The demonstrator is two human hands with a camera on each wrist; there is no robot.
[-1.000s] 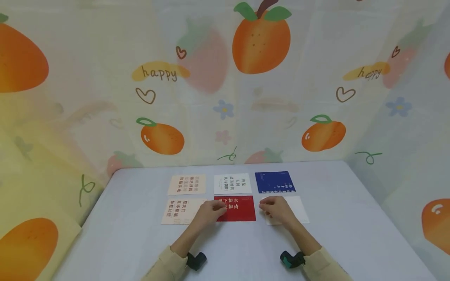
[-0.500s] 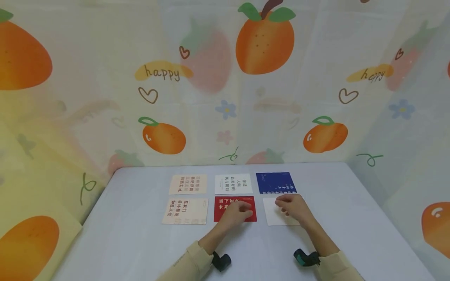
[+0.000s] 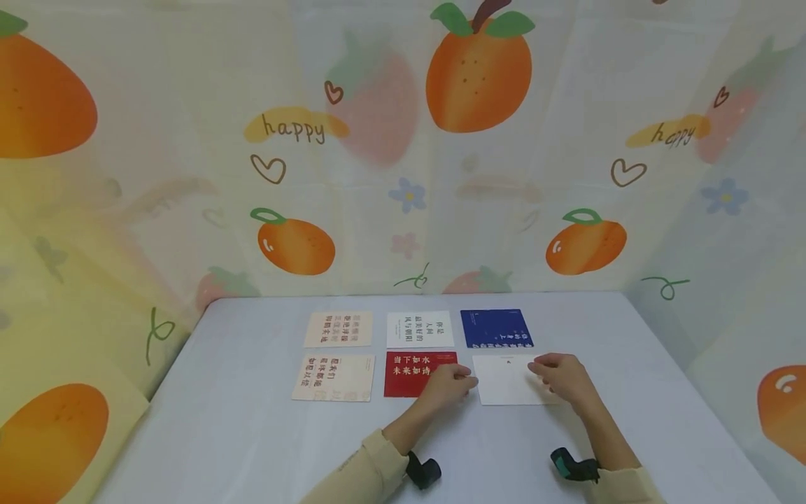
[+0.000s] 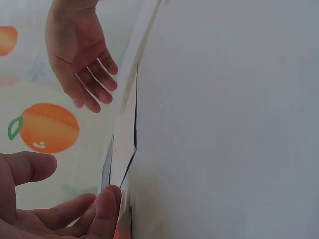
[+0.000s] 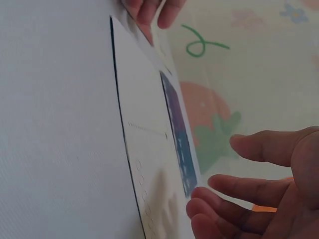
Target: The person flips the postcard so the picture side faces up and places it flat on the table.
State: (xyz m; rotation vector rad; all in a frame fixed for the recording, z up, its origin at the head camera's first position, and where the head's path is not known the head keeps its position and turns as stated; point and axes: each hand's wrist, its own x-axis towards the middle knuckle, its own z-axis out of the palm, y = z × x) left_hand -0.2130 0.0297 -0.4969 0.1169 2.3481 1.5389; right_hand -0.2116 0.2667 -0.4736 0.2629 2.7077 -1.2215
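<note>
In the head view my left hand (image 3: 446, 387) is over the right part of a red card (image 3: 409, 385) with white writing. Its fingertips reach close to the left edge of a white card (image 3: 506, 385). Around that card's right edge is my right hand (image 3: 569, 381), fingers loosely bent and holding nothing. The right wrist view shows thumb and fingers of the right hand (image 5: 259, 189) spread apart beside the white card (image 5: 144, 129), which has small printed marks. From the left wrist, the left hand (image 4: 65, 204) appears with parted thumb and fingers; whether it touches a card, I cannot tell.
A blue card (image 3: 496, 327), a white card with dark writing (image 3: 403, 332) and a cream card (image 3: 338, 329) form the back row. Another cream card (image 3: 334, 378) lies front left. They rest on a white-covered table (image 3: 220, 420) before a fruit-print curtain (image 3: 403, 154).
Both hands have moved right. The left went from beside the front cream card across the red card; the right went from the white card's left edge to its right edge. The cards stay put.
</note>
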